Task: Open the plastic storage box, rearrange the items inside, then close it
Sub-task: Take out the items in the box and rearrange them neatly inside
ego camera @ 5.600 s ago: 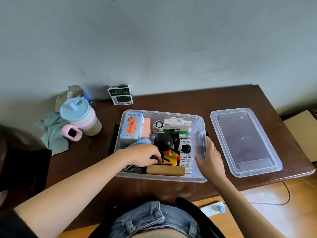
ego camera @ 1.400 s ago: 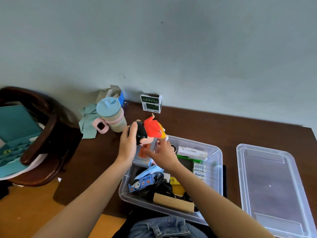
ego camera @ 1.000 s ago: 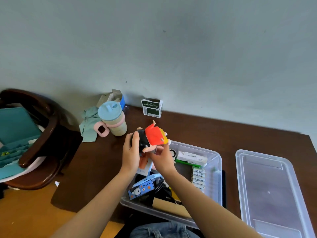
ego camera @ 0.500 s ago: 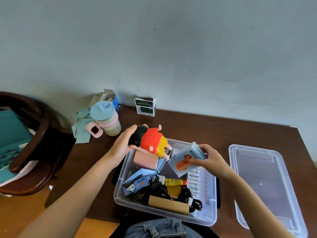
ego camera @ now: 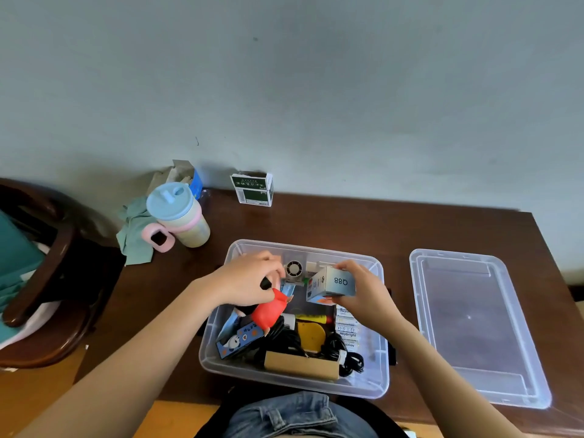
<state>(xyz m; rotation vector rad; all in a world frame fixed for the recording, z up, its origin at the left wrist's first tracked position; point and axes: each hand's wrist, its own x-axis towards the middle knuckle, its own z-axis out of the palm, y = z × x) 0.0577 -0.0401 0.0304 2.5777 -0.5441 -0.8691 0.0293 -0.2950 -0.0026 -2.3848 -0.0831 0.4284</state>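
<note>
The clear plastic storage box [ego camera: 377, 384] stands open on the brown table, full of small items. Its clear lid [ego camera: 474, 327] lies flat to the right of it. My left hand [ego camera: 249, 282] grips a red and black toy figure [ego camera: 268, 311] that hangs head down inside the box's left half. Over the box's back right part, my right hand [ego camera: 363, 289] holds a small blue and white carton [ego camera: 331, 284]. Below them lie a yellow item [ego camera: 311, 335], black cables [ego camera: 344, 355], a brown cardboard piece [ego camera: 301, 365] and a blue patterned pack [ego camera: 240, 339].
A pastel cup with a blue lid and pink handle [ego camera: 177, 216] stands at the table's back left on a green cloth [ego camera: 136, 235]. A green and white packet [ego camera: 252, 188] stands by the wall. A dark wooden chair [ego camera: 47, 279] is at the left.
My left hand has lowered the toy figure from above the box's back left corner down into the box. My right hand has turned the small carton and shifted it slightly right.
</note>
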